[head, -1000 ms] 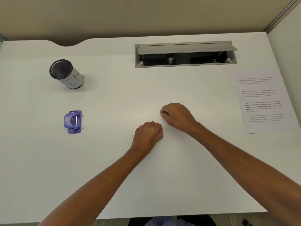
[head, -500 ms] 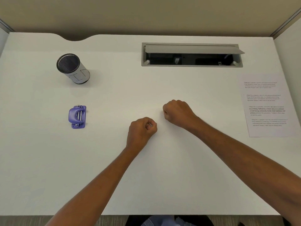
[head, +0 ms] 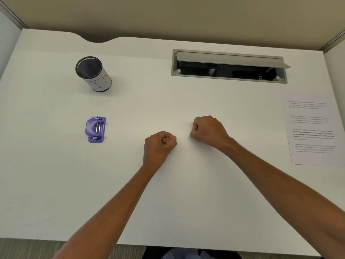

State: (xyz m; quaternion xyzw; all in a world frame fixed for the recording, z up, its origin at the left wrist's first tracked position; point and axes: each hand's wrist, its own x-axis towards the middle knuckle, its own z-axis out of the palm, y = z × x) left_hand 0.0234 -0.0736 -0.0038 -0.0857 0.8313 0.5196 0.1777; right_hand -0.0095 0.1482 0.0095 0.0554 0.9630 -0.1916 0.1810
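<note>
My left hand (head: 159,145) and my right hand (head: 208,130) rest as fists on the middle of the white desk (head: 168,202), a small gap between them. Neither holds anything. A purple hole punch (head: 95,129) lies to the left of my left hand. Further back on the left stands a black mesh pen cup (head: 92,73) wrapped in white paper. A printed sheet of paper (head: 312,130) lies flat at the right edge, beyond my right hand.
A grey cable hatch (head: 228,65) with its lid raised is set into the desk at the back right. Partition walls close in the back and both sides. The desk's front edge runs along the bottom of the view.
Both fists stay curled in the middle of the desk. My left hand has turned so its curled fingers face up and has drawn slightly away from the right. The camera has shifted a little.
</note>
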